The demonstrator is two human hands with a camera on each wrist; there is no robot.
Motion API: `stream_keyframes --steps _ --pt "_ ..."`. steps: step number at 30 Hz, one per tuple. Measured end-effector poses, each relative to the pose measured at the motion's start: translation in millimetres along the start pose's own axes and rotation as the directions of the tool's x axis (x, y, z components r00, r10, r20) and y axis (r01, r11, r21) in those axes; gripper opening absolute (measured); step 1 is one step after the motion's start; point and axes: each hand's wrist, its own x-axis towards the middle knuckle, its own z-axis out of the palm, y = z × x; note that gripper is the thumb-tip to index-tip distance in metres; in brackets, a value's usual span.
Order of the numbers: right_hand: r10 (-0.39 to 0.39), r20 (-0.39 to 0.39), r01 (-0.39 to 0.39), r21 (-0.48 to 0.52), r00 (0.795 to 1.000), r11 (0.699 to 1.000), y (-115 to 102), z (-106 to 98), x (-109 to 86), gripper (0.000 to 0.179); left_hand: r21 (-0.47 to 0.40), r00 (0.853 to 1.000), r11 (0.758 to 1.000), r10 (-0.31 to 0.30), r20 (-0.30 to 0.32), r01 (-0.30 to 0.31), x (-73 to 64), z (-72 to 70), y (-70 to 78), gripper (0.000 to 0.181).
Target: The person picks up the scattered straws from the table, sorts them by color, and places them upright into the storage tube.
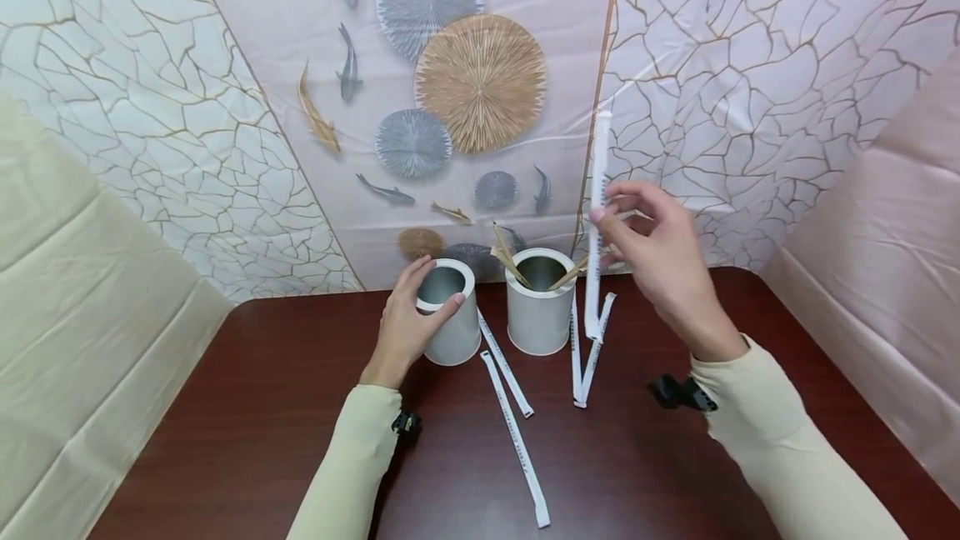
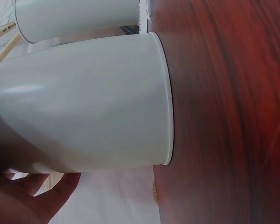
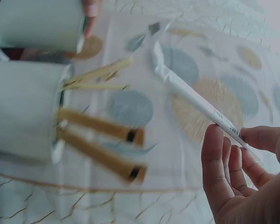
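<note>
My left hand grips the left white can near its top, thumb on the near side of the rim and fingers on the far left. That can stands upright, and its visible inside shows no contents. In the left wrist view its smooth side fills much of the picture. Between thumb and fingertips, my right hand pinches a long, slim white wrapped stick with dark print, raised nearly upright right of the second can. In the right wrist view the wrapped stick slants up and left from the fingertips.
The second white can holds several tan sticks leaning out over its rim. Narrow white printed strips lie on the dark red table, between and in front of the cans. Two more strips form a V at right. Patterned cloth hangs behind.
</note>
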Motion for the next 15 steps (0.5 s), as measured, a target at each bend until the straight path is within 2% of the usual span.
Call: stream_keyframes --steps 4,8,15 --pt "-0.040 0.010 0.039 0.036 0.999 0.999 -8.7 30.4 10.9 0.028 0.010 1.000 1.000 -0.007 -0.007 0.007 -2.5 -1.9 -1.4 0.077" --pt "-0.112 0.015 0.111 0.094 0.994 0.989 -11.6 60.1 20.6 0.027 0.020 1.000 1.000 -0.008 0.019 0.007 -1.0 -2.3 -1.7 0.080" --pt "-0.232 0.026 0.228 0.096 0.972 0.969 -5.5 106.2 35.5 0.027 0.011 0.999 1.000 0.001 0.036 -0.002 2.2 -1.3 -0.8 0.086"
